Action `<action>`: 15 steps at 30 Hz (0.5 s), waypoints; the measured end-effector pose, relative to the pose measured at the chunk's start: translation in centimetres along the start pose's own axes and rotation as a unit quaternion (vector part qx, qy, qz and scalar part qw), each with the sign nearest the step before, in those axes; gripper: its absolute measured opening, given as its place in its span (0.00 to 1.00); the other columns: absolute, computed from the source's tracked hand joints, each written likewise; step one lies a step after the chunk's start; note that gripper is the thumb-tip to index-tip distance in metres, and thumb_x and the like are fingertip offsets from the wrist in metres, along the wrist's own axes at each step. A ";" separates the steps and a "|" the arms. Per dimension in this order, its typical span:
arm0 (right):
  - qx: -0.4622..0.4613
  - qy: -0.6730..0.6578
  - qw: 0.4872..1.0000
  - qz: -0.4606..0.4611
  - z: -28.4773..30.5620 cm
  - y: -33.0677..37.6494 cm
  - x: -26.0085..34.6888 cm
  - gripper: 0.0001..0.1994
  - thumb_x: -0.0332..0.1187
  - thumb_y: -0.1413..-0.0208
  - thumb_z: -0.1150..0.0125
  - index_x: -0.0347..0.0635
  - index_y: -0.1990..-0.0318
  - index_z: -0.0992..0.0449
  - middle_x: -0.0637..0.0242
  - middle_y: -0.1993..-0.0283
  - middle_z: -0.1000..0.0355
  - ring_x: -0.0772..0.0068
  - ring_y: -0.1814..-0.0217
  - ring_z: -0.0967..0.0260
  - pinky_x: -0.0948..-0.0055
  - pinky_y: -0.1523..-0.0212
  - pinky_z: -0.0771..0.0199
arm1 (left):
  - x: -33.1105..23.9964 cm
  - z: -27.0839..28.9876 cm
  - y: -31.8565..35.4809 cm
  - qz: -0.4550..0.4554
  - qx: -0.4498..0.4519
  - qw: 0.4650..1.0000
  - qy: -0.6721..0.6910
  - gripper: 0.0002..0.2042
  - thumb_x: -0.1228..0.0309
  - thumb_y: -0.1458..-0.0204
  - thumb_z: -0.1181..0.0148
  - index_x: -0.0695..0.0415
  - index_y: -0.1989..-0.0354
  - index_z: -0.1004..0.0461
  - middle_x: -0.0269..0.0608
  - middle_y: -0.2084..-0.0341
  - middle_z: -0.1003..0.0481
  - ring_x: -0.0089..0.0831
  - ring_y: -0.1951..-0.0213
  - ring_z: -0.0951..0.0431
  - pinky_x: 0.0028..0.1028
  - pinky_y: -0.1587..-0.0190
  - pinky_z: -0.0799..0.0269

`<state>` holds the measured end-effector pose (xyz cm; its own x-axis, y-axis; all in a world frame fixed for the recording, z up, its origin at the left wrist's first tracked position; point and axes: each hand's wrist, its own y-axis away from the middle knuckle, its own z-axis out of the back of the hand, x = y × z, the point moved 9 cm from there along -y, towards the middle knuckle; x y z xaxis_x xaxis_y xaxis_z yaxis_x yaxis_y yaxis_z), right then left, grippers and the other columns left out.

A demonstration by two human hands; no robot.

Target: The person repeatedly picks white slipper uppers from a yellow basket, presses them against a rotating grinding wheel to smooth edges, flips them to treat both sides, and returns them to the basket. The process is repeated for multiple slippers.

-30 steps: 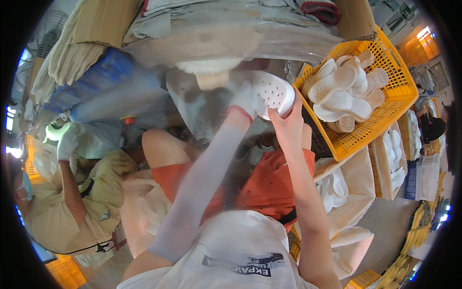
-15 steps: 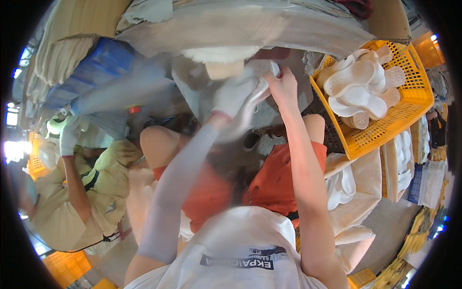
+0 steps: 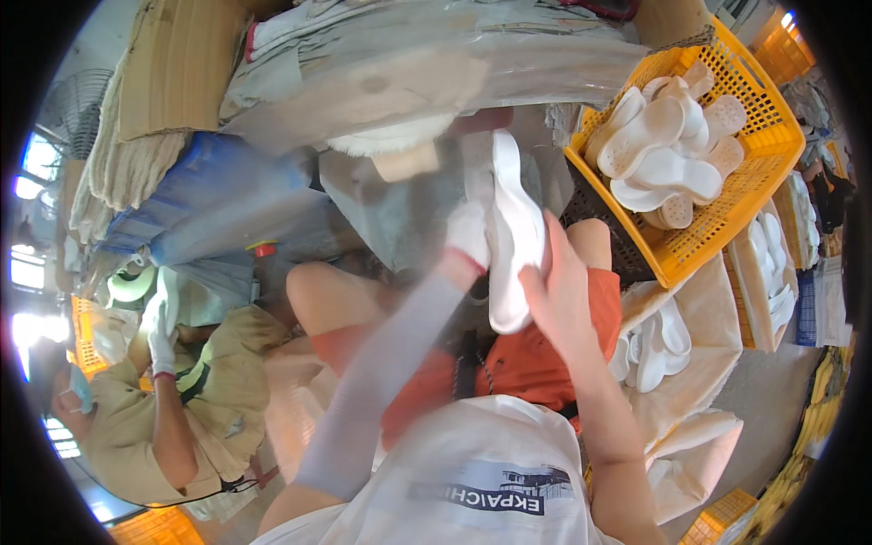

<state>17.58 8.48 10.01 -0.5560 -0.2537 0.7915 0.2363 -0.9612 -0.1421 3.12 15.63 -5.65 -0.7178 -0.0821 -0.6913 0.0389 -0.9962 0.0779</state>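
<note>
Between my two hands is a white foam shoe [image 3: 514,241], tilted lengthwise with one end toward my lap. My left hand [image 3: 468,238], in a white glove with a red cuff, grips its left side; the fingers are partly hidden behind it. My bare right hand [image 3: 561,286] closes on the right side, with the thumb across the near part. Just beyond my left hand sits a white, fuzzy-edged wheel [image 3: 400,141] with a tan block at its front, under a cover of clear plastic sheet.
A yellow crate [image 3: 677,268] heaped with white perforated shoes [image 3: 677,173] stands at the right. Below it, more white shoes [image 3: 658,350] lie in a cloth-lined container. At the left a co-worker [image 3: 182,391] sits by blue sheeting [image 3: 209,182]. Cardboard [image 3: 177,68] stands at the upper left.
The shoe has come away from the wheel toward my lap and turned more upright. My right hand has moved down along it. The view has shifted slightly.
</note>
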 end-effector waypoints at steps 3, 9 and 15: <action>0.000 -0.012 1.000 -0.005 0.6 3.2 -0.4 0.39 0.29 0.43 0.38 0.28 0.26 0.49 0.38 0.40 0.29 0.40 0.48 0.24 0.58 0.46 0.23 | 0.8 -1.5 1.8 0.113 -0.094 0.829 0.540 0.17 0.62 0.32 0.45 0.58 0.42 0.25 0.45 0.52 0.20 0.38 0.54 0.18 0.34 0.52 0.20; 0.000 -0.117 0.993 -0.028 -0.8 1.6 0.7 0.45 0.30 0.43 0.34 0.33 0.23 0.55 0.40 0.33 0.35 0.44 0.33 0.33 0.58 0.34 0.32 | 1.5 -3.1 -3.5 0.078 -0.074 0.696 0.710 0.22 0.54 0.34 0.42 0.59 0.41 0.27 0.42 0.50 0.21 0.37 0.50 0.20 0.37 0.46 0.22; -0.095 -0.049 0.994 0.025 -1.3 0.7 0.9 0.39 0.24 0.43 0.37 0.33 0.25 0.49 0.44 0.43 0.26 0.52 0.49 0.22 0.63 0.48 0.21 | 0.0 -7.0 -6.2 0.125 0.340 -0.203 0.910 0.28 0.46 0.32 0.49 0.58 0.38 0.28 0.41 0.45 0.22 0.39 0.44 0.23 0.38 0.41 0.25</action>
<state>16.17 7.39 9.86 -0.4646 -0.2982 0.8338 0.1014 -0.9533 -0.2844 7.78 21.64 -11.16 0.1990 -0.4953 0.8456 -0.5137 -0.7876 -0.3404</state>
